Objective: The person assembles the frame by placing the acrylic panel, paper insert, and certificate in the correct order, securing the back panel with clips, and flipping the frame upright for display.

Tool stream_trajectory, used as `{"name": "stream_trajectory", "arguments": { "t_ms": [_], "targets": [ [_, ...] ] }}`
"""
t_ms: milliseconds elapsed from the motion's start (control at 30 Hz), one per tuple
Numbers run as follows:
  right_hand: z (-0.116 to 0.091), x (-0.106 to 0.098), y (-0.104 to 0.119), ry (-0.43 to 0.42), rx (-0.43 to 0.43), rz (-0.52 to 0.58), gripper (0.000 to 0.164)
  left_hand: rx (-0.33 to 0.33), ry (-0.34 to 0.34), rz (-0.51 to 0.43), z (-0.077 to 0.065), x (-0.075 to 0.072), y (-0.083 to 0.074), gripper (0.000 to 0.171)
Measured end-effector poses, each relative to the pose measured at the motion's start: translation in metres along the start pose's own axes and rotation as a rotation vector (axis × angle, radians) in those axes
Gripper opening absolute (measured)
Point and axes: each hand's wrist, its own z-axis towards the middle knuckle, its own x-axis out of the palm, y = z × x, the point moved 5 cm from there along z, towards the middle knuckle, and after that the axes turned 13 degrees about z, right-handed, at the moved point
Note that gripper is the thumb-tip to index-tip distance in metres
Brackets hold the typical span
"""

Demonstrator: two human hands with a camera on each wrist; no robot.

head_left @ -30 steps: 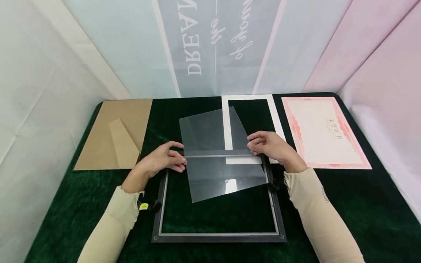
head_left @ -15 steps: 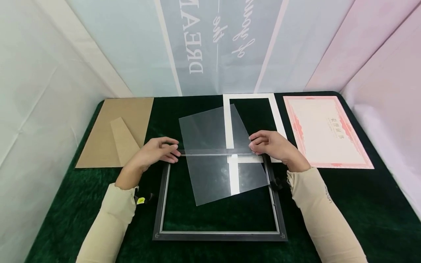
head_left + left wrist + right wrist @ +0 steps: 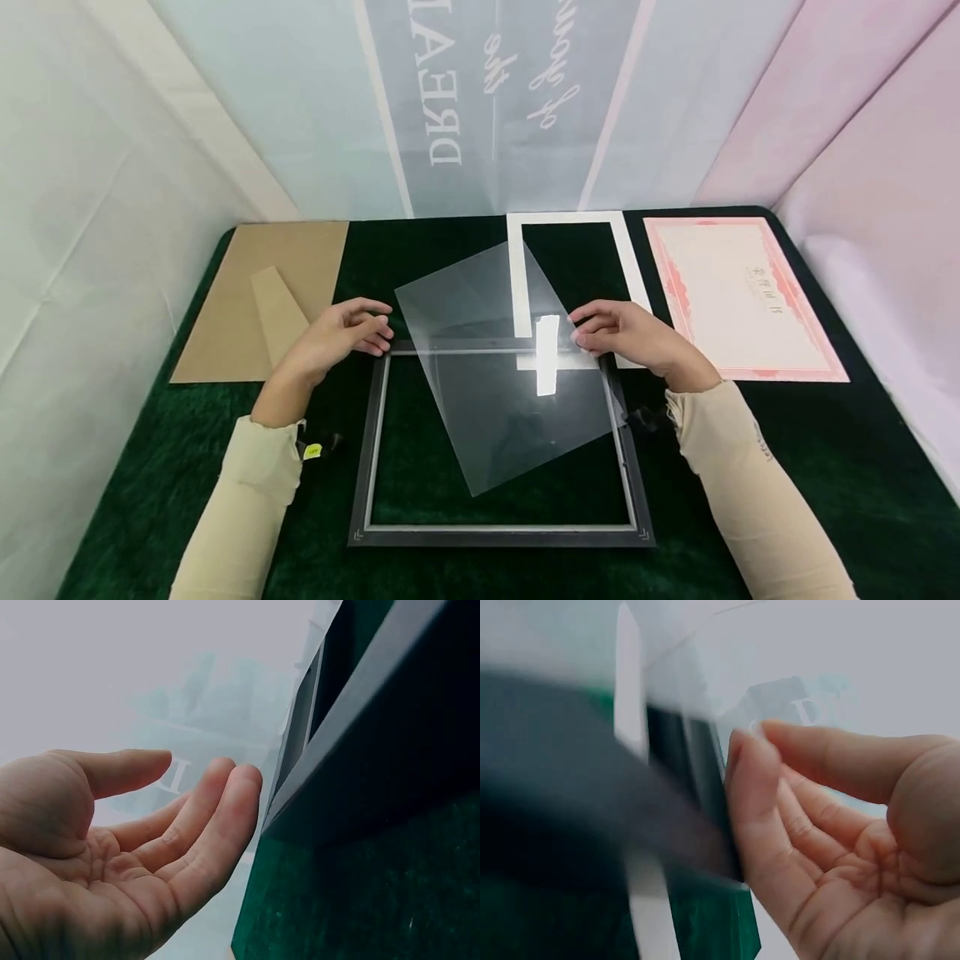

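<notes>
A clear rectangular sheet [image 3: 480, 417] is held tilted and turned askew above the dark picture frame [image 3: 502, 537], which lies on the green cloth. My right hand [image 3: 633, 337] pinches the sheet's right edge between thumb and fingers; the right wrist view shows the fingertips of that hand [image 3: 840, 832] meeting at the edge. To the left of the sheet and apart from it is my left hand [image 3: 337, 337], near the frame's far left corner. Its fingers are loosely bent around nothing, as the left wrist view of this hand [image 3: 150, 855] confirms.
A brown backing board [image 3: 213, 333] with a stand leg [image 3: 281, 321] lies at the far left. Behind the sheet is a white mat [image 3: 566, 218], partly seen through it. A pink-bordered certificate [image 3: 720, 292] lies at the far right on the green cloth [image 3: 817, 467].
My left hand has come off the sheet's left edge and moved left and away. The sheet has turned further in my right hand, its near corner swinging toward me and right.
</notes>
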Motion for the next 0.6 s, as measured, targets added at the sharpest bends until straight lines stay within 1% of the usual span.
{"name": "stream_trajectory", "arguments": {
  "t_ms": [133, 267, 333, 467, 600],
  "targets": [
    [-0.001, -0.001, 0.001, 0.012, -0.014, -0.067, 0.038, -0.002, -0.048, 0.028, -0.001, -0.001, -0.002, 0.039],
    [0.001, 0.002, 0.008, 0.037, -0.061, -0.165, 0.035, -0.002, -0.084, 0.058, -0.001, -0.004, -0.002, 0.039],
    [0.003, 0.005, 0.012, 0.058, -0.071, -0.211, 0.033, -0.006, -0.095, 0.075, -0.002, -0.005, -0.002, 0.039],
    [0.006, 0.009, 0.017, 0.078, -0.055, -0.261, 0.032, -0.008, -0.103, 0.104, -0.004, -0.007, -0.001, 0.039],
    [0.007, 0.008, 0.019, 0.049, -0.051, -0.271, 0.031, -0.006, -0.091, 0.128, -0.002, -0.003, -0.002, 0.039]
  ]
}}
